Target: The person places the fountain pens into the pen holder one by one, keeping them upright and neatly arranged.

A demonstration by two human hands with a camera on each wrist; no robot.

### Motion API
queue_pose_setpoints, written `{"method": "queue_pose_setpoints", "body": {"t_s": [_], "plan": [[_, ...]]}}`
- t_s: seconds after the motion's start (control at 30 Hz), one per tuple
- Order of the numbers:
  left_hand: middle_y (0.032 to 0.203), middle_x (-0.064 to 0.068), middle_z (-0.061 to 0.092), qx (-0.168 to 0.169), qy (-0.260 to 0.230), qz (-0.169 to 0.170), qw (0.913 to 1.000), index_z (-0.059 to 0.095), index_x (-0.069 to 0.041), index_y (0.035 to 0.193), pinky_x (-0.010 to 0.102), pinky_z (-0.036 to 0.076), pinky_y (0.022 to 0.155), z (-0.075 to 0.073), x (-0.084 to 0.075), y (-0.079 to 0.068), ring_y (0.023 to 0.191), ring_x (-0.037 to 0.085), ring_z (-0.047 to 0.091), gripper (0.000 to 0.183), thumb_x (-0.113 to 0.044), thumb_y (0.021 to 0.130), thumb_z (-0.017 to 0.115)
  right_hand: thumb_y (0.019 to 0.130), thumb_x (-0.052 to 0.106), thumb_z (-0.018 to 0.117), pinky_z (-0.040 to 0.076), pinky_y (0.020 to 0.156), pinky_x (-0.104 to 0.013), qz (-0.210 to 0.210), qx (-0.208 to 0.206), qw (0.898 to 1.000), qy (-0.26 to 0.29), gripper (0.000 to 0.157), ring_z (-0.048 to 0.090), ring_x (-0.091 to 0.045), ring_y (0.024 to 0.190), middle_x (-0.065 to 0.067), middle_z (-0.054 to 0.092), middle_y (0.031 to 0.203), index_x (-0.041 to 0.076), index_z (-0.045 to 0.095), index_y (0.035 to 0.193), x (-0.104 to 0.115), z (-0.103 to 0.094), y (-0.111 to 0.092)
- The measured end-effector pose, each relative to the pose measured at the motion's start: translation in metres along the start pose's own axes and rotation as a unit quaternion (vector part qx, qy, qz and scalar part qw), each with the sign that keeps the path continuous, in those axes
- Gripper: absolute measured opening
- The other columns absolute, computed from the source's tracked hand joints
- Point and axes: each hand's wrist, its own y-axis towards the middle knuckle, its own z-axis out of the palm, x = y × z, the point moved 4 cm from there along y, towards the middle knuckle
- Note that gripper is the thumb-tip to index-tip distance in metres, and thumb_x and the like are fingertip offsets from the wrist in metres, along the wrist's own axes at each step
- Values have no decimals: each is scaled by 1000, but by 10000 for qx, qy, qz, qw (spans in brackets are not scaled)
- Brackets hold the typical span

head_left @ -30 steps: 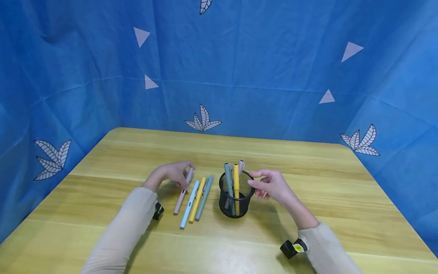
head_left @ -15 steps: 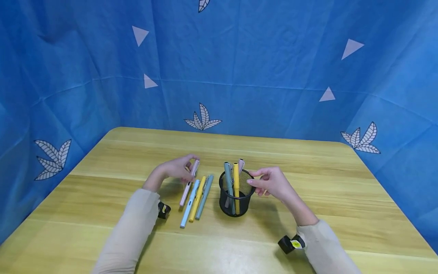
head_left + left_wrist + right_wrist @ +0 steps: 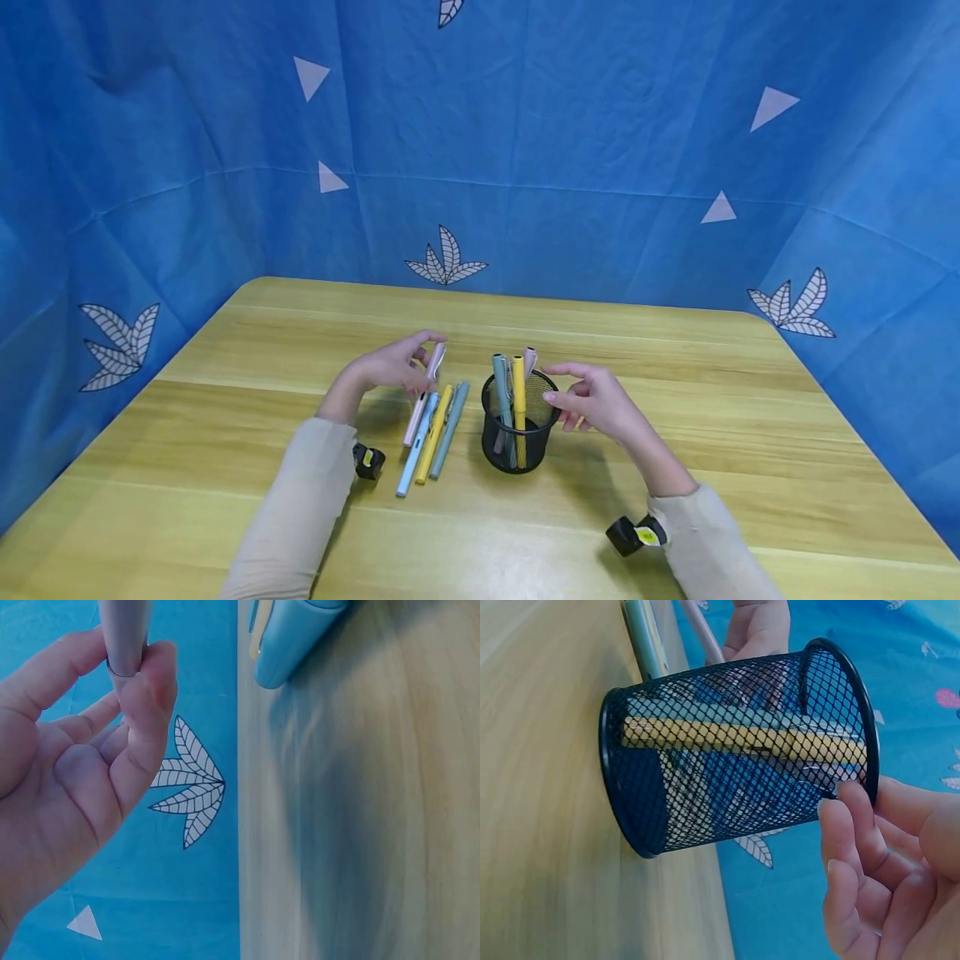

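My left hand (image 3: 390, 367) pinches a lilac pen (image 3: 415, 419) near its capped upper end, between thumb and fingers. The pen slants, its lower end close beside a light blue pen (image 3: 414, 454) on the table. In the left wrist view, thumb and fingertips close on the lilac barrel (image 3: 126, 634). My right hand (image 3: 603, 404) pinches the rim of a black mesh pen holder (image 3: 727, 817), which stands upright. Inside it stand a teal pen (image 3: 501, 383), a yellow pen (image 3: 518, 392) and another lilac pen (image 3: 530, 360).
Right of the light blue pen, a yellow pen (image 3: 435, 433) and a teal pen (image 3: 451, 429) lie side by side on the wooden table (image 3: 480, 542), left of the holder. A blue patterned cloth (image 3: 585, 167) hangs behind the table's far edge.
My left hand has moved right and slightly away, lifting the lilac pen and bringing it closer to the light blue one. The right hand and the holder have stayed nearly still.
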Motion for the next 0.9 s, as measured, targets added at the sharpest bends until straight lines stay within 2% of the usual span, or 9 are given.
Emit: {"method": "queue_pose_setpoints", "body": {"t_s": [0.23,0.47,0.67,0.9], "plan": [[96,19,48,-17,-157,87,9998,23,-7,139,34,47,56,2,-6,-2,61,19,53,73,6,78,62,85,12,61,48,46,-42,-69,143,9998,-122,41,58,-32,52,-17,58,61,-3,51,122,2,0,0],[97,20,47,-123,-134,251,9995,26,-8,137,44,50,62,2,-15,-3,65,21,58,72,5,77,63,86,13,60,48,46,-41,-63,190,9997,-115,42,58,-31,51,-17,58,60,-3,50,124,3,-1,0],[98,22,47,-173,-259,403,9987,26,-9,138,39,49,61,3,-22,-3,67,23,58,72,6,78,63,85,17,62,49,48,-44,-74,233,9997,-18,44,58,-37,54,-15,58,58,-2,51,124,-2,0,1],[104,26,46,-259,-300,484,9980,26,-13,139,51,48,69,5,-30,-4,73,26,57,75,6,77,63,80,18,68,49,47,-38,-65,438,9990,15,55,58,-34,54,-18,60,67,-2,48,126,-2,-1,0]]}}
